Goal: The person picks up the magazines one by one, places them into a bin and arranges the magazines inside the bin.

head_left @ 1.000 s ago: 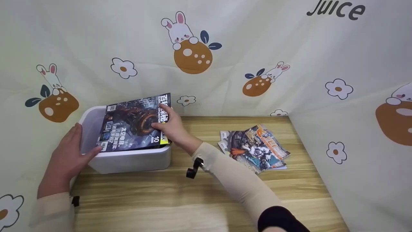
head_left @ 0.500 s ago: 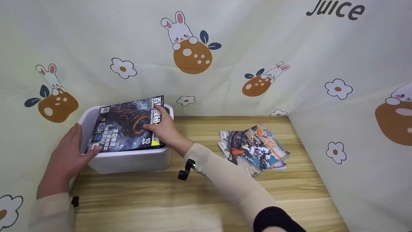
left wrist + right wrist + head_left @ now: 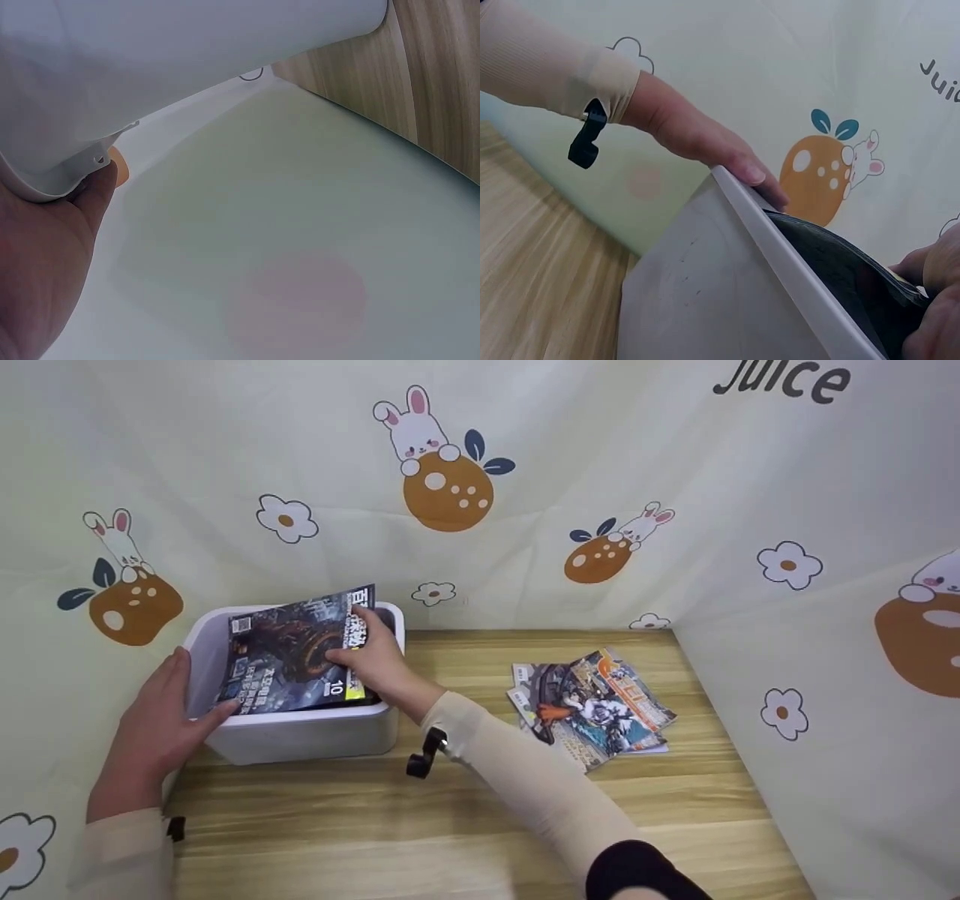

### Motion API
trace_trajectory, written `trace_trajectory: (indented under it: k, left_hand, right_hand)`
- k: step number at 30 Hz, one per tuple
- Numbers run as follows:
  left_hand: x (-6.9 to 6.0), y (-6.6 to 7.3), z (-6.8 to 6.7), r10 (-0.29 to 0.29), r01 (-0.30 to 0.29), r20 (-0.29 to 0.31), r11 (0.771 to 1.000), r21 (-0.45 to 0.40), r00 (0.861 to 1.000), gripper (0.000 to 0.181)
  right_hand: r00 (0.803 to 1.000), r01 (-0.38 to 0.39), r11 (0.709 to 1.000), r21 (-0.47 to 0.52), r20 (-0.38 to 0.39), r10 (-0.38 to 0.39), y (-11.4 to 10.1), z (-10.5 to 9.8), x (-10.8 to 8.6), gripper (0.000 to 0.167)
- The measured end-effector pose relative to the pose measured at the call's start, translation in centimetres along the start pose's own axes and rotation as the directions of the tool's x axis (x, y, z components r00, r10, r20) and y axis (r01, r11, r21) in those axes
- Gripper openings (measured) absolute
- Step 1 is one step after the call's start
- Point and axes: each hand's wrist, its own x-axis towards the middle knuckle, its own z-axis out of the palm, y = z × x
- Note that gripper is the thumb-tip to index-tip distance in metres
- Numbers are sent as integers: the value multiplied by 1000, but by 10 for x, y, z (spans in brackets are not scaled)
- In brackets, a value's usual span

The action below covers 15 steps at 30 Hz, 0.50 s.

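A dark magazine lies tilted across the mouth of a white bin, its upper right corner above the far rim. My right hand grips its right side, thumb on the cover. At the bin's left front corner my left hand holds the rim, thumb over the front edge. In the left wrist view, the left hand is curled under the lip of the bin. The right wrist view shows the magazine bending inside the bin's rim, the right hand on its edge.
Several overlapping magazines lie on the wooden table to the right of the bin. A printed cloth with rabbits and oranges hangs behind and at both sides.
My right hand has moved left and slightly down with the magazine, which sits further over the bin; more of the bin's right rim shows. The left hand has stayed on the rim.
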Motion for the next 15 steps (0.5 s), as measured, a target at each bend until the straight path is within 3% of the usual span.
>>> trace_trajectory:
  k: [15]
  left_hand:
    - [-1,3,-1,18,-18,-29,1000,3,999,120]
  right_hand:
    - [998,-38,999,28,42,37,-1,1,-1,95]
